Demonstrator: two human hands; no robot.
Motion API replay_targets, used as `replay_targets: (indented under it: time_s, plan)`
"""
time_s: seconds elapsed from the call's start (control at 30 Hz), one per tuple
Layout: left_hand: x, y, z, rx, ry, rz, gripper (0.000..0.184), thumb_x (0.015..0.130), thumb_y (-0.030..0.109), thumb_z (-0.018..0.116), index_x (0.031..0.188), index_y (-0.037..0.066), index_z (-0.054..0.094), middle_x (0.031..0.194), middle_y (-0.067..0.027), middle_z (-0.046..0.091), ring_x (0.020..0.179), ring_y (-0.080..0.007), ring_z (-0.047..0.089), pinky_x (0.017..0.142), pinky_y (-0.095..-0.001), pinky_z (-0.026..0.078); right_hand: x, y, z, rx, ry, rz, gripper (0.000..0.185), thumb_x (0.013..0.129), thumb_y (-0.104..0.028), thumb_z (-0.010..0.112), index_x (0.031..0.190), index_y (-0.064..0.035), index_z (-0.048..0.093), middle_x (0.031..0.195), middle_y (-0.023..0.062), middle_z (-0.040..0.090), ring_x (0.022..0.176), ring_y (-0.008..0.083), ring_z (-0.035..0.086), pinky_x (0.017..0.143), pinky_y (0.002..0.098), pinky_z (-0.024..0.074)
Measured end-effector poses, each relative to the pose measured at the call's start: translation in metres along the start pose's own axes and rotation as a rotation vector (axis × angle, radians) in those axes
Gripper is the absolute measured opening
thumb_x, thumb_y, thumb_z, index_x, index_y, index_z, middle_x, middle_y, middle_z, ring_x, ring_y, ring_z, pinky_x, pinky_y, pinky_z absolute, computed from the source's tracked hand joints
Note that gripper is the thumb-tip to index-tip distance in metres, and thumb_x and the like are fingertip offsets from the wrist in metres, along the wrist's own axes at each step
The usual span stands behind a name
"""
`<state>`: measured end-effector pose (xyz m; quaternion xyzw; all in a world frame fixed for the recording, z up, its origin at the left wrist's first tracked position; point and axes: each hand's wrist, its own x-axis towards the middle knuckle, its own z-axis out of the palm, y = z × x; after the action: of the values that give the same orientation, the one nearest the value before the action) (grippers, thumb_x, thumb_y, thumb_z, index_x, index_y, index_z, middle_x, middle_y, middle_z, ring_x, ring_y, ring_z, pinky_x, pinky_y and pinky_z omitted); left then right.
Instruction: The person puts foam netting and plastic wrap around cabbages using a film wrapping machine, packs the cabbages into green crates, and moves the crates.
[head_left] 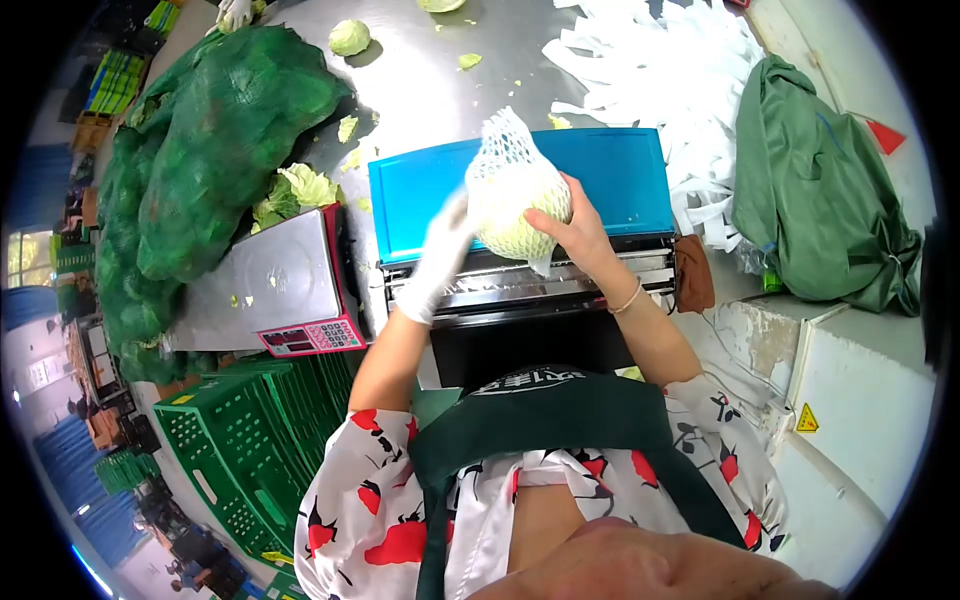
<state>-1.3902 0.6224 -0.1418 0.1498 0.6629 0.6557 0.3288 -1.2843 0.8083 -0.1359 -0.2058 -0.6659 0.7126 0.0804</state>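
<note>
A pale green cabbage (512, 218) in a white foam net sleeve is held above the blue-topped machine (610, 180). The sleeve's loose end (507, 138) stands up past the far side of the cabbage. My right hand (582, 232), bare, grips the cabbage from the right, with the thumb across its near face. At the left side of the cabbage is my left hand (447, 240) in a white glove. Motion smears its fingers, so their hold cannot be made out.
Left of the machine stands a scale (290, 265) with a red keypad; green mesh sacks (230, 150) lie beyond. White foam sleeves (670, 80) are heaped at the right, near a green cloth bag (810, 190). A loose cabbage (349, 38) sits farther back. Green crates (225, 440) stand at lower left.
</note>
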Motion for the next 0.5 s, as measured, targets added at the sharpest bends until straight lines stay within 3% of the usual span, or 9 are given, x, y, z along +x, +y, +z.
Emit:
replay_targets:
  time_s: [0.13, 0.23, 0.27, 0.33, 0.37, 0.43, 0.5]
  plan:
    - [-0.008, -0.018, 0.020, -0.113, -0.033, 0.061, 0.057, 0.098, 0.025, 0.055, 0.144, -0.005, 0.039, 0.144, -0.0159, 0.047, 0.135, -0.0218, 0.042, 0.113, -0.0325, 0.031, -0.020, 0.001, 0.011, -0.084, 0.173, -0.040, 0.087, 0.079, -0.037, 0.081, 0.134, 0.0115, 0.035, 0.125, 0.0225, 0.055, 0.113, 0.0248, 0.057, 0.097, 0.0334, 0.0467]
    - [0.005, -0.011, 0.023, 0.037, -0.075, 0.087, 0.063, 0.097, 0.032, 0.057, 0.146, -0.003, 0.037, 0.148, -0.0191, 0.044, 0.138, -0.0251, 0.039, 0.114, -0.0314, 0.028, -0.032, -0.006, 0.014, -0.029, 0.267, -0.011, 0.086, 0.081, -0.039, 0.079, 0.134, 0.0125, 0.035, 0.124, 0.0233, 0.056, 0.110, 0.0249, 0.059, 0.096, 0.0332, 0.0469]
    - [0.009, -0.018, 0.020, 0.221, 0.014, 0.135, 0.066, 0.095, 0.035, 0.060, 0.146, -0.001, 0.038, 0.142, -0.0206, 0.049, 0.132, -0.0270, 0.046, 0.110, -0.0337, 0.034, -0.030, -0.006, 0.013, -0.057, 0.264, -0.014, 0.086, 0.081, -0.040, 0.078, 0.134, 0.0125, 0.035, 0.124, 0.0235, 0.055, 0.110, 0.0248, 0.059, 0.096, 0.0333, 0.0467]
    - [-0.009, -0.003, 0.015, 0.299, 0.191, 0.160, 0.065, 0.094, 0.035, 0.062, 0.145, 0.000, 0.041, 0.133, -0.0206, 0.055, 0.122, -0.0278, 0.054, 0.104, -0.0369, 0.041, -0.026, -0.001, 0.008, -0.114, 0.252, -0.016, 0.087, 0.082, -0.042, 0.077, 0.134, 0.0124, 0.035, 0.125, 0.0239, 0.055, 0.111, 0.0245, 0.058, 0.096, 0.0335, 0.0463]
    - [-0.021, -0.007, 0.002, 0.286, 0.285, 0.250, 0.063, 0.093, 0.033, 0.064, 0.142, 0.000, 0.043, 0.122, -0.0193, 0.060, 0.111, -0.0280, 0.059, 0.097, -0.0390, 0.046, -0.026, 0.006, 0.005, -0.108, 0.243, -0.048, 0.087, 0.082, -0.045, 0.076, 0.135, 0.0113, 0.036, 0.128, 0.0234, 0.053, 0.118, 0.0285, 0.053, 0.103, 0.0370, 0.0401]
    - [-0.058, -0.014, -0.034, 0.774, 0.516, 0.367, 0.059, 0.089, 0.031, 0.068, 0.136, 0.001, 0.049, 0.106, -0.0153, 0.063, 0.100, -0.0302, 0.058, 0.091, -0.0424, 0.046, -0.046, 0.013, -0.011, -0.451, 0.417, -0.221, 0.083, 0.082, -0.045, 0.075, 0.134, 0.0091, 0.040, 0.128, 0.0228, 0.053, 0.121, 0.0314, 0.049, 0.107, 0.0414, 0.0338]
    - [-0.097, -0.026, -0.066, 1.299, 0.650, 0.270, 0.059, 0.085, 0.035, 0.069, 0.130, 0.000, 0.055, 0.098, -0.0134, 0.066, 0.091, -0.0314, 0.058, 0.084, -0.0435, 0.044, -0.073, 0.019, -0.031, -0.911, 0.641, -0.422, 0.076, 0.082, -0.043, 0.074, 0.131, 0.0067, 0.044, 0.126, 0.0228, 0.053, 0.122, 0.0348, 0.046, 0.110, 0.0473, 0.0280]
